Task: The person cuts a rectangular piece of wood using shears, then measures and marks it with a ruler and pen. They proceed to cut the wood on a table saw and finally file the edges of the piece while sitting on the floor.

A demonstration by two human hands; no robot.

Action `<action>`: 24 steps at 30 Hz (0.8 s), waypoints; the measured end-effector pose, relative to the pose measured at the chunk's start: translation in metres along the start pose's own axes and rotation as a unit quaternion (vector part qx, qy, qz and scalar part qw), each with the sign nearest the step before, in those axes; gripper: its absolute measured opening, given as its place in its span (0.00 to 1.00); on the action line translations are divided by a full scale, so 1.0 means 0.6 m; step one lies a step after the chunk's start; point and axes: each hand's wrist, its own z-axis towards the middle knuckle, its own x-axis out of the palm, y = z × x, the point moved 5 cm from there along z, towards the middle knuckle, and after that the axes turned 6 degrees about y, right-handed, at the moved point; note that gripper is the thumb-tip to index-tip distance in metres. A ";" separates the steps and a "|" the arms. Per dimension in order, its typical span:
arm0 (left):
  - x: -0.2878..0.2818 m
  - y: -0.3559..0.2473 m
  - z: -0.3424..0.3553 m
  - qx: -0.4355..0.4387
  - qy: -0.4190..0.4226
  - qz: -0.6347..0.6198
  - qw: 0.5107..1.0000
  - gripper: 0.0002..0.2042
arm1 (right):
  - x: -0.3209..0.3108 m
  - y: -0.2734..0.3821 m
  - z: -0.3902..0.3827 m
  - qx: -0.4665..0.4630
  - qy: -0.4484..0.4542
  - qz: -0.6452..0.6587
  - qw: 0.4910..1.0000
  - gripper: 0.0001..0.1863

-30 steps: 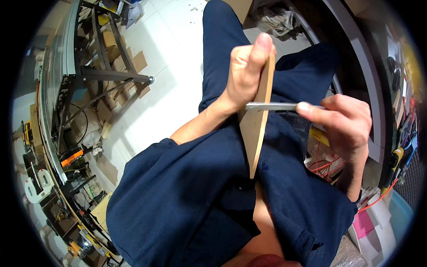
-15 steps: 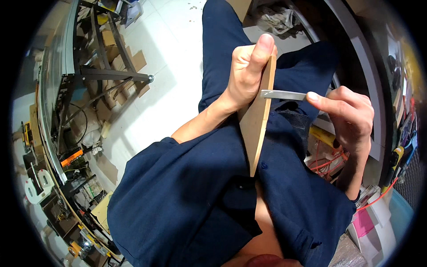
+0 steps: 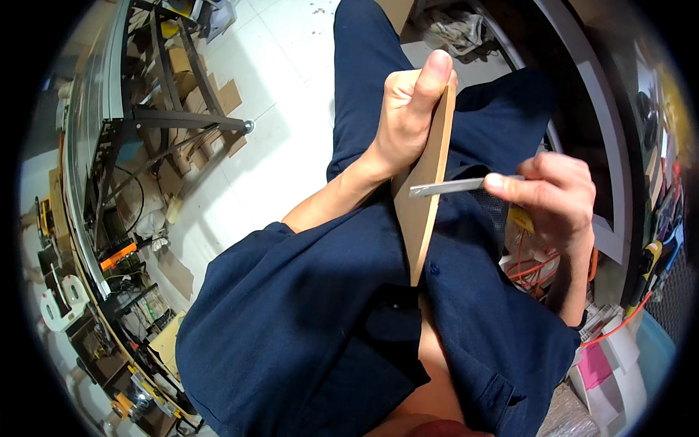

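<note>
A thin light-brown wooden board [image 3: 416, 222] stands on edge above my lap, its narrow pale edge facing up. My left hand [image 3: 406, 120] is closed round its far end, thumb pointing up along the edge. In my right hand [image 3: 552, 195] is a flat grey metal strip [image 3: 455, 187], which looks like a flat file; its surface is too blurred to be sure. The thumb presses along the strip's right end. Its free end lies across the board's edge near mid-length and sticks out past the left side. The board's near end points at my torso.
To the left stands a dark metal frame [image 3: 193, 120] with cardboard under it, on a white tiled floor [image 3: 251, 156]. A shelf of tools and a white plastic holder [image 3: 64, 306] line the left rim. On the right are a grey frame [image 3: 582, 80] and orange cables [image 3: 530, 271].
My right hand has drawn the metal strip toward my body along the board's edge, and more of it now crosses to the left. My left hand and the board have barely moved.
</note>
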 end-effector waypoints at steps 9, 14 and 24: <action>-0.004 0.003 -0.002 0.014 0.018 -0.011 1.000 0.27 | -0.030 -0.029 -0.010 0.041 -0.030 -0.016 0.999 0.22; -0.005 0.007 -0.001 0.032 0.004 0.015 0.999 0.29 | -0.025 -0.009 -0.016 0.016 -0.018 0.066 0.998 0.19; -0.010 0.007 0.000 0.037 0.004 0.023 0.999 0.28 | -0.004 0.040 -0.015 0.112 0.073 0.033 0.990 0.25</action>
